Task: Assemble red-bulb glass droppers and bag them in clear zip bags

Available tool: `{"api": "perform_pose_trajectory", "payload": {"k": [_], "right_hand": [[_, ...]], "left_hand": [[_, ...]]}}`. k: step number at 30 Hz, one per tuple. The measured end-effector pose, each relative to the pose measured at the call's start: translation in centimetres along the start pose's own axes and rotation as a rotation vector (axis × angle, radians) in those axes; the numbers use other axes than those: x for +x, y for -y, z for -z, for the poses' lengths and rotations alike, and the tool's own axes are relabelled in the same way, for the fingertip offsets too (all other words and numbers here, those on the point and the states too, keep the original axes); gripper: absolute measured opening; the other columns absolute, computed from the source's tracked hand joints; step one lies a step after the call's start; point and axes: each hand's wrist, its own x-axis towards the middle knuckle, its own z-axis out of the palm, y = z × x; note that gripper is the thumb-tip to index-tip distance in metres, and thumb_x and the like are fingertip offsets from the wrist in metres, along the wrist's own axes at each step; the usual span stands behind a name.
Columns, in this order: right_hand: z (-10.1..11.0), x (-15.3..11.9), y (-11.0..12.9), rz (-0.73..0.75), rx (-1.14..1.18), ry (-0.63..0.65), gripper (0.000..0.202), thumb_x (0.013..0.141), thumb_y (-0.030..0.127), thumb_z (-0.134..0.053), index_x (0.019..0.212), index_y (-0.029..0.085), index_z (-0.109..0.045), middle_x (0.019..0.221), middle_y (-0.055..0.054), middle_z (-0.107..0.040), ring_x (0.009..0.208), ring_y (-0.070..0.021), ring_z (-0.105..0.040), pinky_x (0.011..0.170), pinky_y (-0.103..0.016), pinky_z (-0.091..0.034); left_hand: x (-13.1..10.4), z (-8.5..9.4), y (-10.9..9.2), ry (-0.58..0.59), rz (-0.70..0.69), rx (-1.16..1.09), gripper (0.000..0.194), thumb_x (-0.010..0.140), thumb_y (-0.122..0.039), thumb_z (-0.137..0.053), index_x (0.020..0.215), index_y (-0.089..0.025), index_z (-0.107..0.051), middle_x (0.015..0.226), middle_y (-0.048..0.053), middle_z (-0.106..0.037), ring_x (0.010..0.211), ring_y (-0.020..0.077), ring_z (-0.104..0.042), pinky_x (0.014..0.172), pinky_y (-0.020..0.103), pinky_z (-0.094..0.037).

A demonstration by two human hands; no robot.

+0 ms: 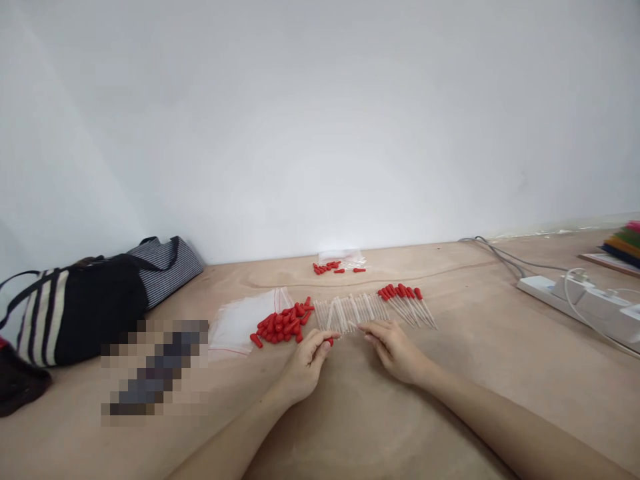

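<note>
My left hand [307,363] is closed on a red rubber bulb [329,341], right of a pile of red bulbs [283,325]. The fingers of my right hand [393,347] are at the near edge of a row of clear thin tubes [345,312]; a tube end shows by the fingertips, and whether they grip it is unclear. To the right of the row lie several tubes with red bulbs on their ends [410,303]. A clear plastic bag [235,320] lies beneath and left of the bulb pile.
Farther back sit more loose red bulbs [327,267] by a small clear bag [345,257]. Black and striped bags [107,300] stand at left, near a blurred dark object [160,367]. A white power strip [580,300] with cables is at right.
</note>
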Motion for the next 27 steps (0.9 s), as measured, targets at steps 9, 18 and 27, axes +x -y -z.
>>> {"api": "perform_pose_trajectory", "payload": {"k": [9, 18, 27], "right_hand": [[0.1, -0.1, 0.6, -0.007, 0.026, 0.105, 0.017, 0.082, 0.015, -0.037, 0.083, 0.019, -0.054, 0.075, -0.001, -0.06, 0.068, -0.013, -0.052, 0.077, -0.035, -0.034], [-0.8, -0.2, 1.0, -0.032, 0.049, 0.052, 0.017, 0.083, 0.021, -0.038, 0.081, 0.02, -0.055, 0.07, 0.0, -0.059, 0.067, -0.0134, -0.052, 0.073, -0.033, -0.035], [-1.0, -0.2, 1.2, -0.018, 0.086, 0.049, 0.018, 0.084, 0.022, -0.038, 0.081, 0.019, -0.056, 0.071, 0.0, -0.06, 0.068, -0.0132, -0.052, 0.075, -0.033, -0.033]], "left_hand": [[0.2, -0.3, -1.0, -0.119, 0.152, -0.264, 0.015, 0.071, -0.027, -0.057, 0.079, -0.018, -0.048, 0.073, -0.001, -0.056, 0.072, 0.0136, -0.055, 0.068, 0.026, -0.044], [0.2, -0.5, -1.0, -0.14, 0.294, -0.481, 0.022, 0.064, -0.025, -0.064, 0.072, -0.018, -0.045, 0.073, -0.002, -0.061, 0.073, 0.0136, -0.058, 0.072, 0.028, -0.044], [0.3, -0.7, -1.1, -0.085, 0.295, -0.572, 0.027, 0.062, -0.028, -0.068, 0.082, -0.015, -0.055, 0.079, 0.001, -0.061, 0.079, 0.0144, -0.058, 0.078, 0.029, -0.043]]}}
